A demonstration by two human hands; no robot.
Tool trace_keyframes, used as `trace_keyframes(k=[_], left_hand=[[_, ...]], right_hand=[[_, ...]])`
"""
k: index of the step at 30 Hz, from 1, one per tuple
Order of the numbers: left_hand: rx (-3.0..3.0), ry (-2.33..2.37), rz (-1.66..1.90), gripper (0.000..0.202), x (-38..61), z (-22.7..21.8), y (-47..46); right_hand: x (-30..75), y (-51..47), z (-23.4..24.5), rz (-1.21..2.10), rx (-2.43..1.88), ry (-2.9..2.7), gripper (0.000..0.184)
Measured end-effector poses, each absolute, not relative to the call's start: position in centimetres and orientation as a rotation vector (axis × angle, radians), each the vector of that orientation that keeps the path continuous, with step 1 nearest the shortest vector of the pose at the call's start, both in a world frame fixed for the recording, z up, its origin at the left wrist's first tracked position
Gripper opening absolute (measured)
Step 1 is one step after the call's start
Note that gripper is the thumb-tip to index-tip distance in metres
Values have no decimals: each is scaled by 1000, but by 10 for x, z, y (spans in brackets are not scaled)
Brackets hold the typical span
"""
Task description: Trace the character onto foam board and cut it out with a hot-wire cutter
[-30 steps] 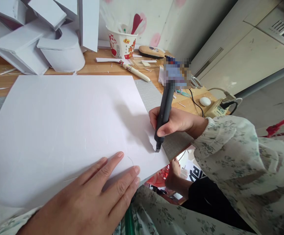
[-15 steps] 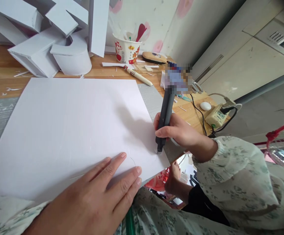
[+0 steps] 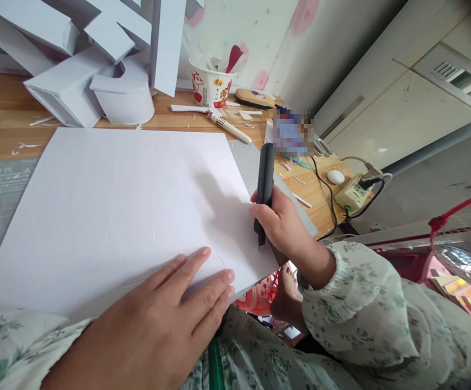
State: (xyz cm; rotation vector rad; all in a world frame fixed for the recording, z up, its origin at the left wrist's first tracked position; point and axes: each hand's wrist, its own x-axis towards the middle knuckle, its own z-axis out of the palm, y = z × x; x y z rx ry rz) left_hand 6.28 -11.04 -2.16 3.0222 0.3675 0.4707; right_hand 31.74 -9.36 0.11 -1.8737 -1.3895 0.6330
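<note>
A large white board (image 3: pixel 129 189) lies flat over a grey cutting mat (image 3: pixel 5 189). Across its near edge, my left hand (image 3: pixel 157 314) rests with the palm down and fingers spread. My right hand (image 3: pixel 282 225) is wrapped round a black utility knife (image 3: pixel 264 173), held nearly upright. The knife's tip meets the board near its right edge; the blade itself is hard to make out. A thin curved line shows on the board just beyond my left fingertips.
White box-like forms (image 3: pixel 68 81) are piled at the back left. A paper cup (image 3: pixel 211 84) with a red spoon, a thick cream pen (image 3: pixel 231 128) and a tan case (image 3: pixel 255 98) sit behind the board. A power strip (image 3: pixel 354 194) with cords lies at the right edge.
My right hand and the knife have shifted slightly left, and the knife stands more upright. My left hand stays spread on the board. The view has moved a little.
</note>
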Motion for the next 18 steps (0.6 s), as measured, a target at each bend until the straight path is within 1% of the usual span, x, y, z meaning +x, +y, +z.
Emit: trace_keyframes(k=[3,7,13,18], left_hand=[[2996,361,530,38,64,-20,-110],[3017,365,526,37,65,-19,-111],[3026,369,562,37,69,-15,-109],[3042,355,594,45,72,-13,-107]], right_hand=[[316,-92,-1,558,-1877,-1478,19],[315,-90,-1,515,-1855,-1561,23],[315,-86,-3,537,-1820,-1607,23],[317,-79,-4,575,-1769,-1620,21]])
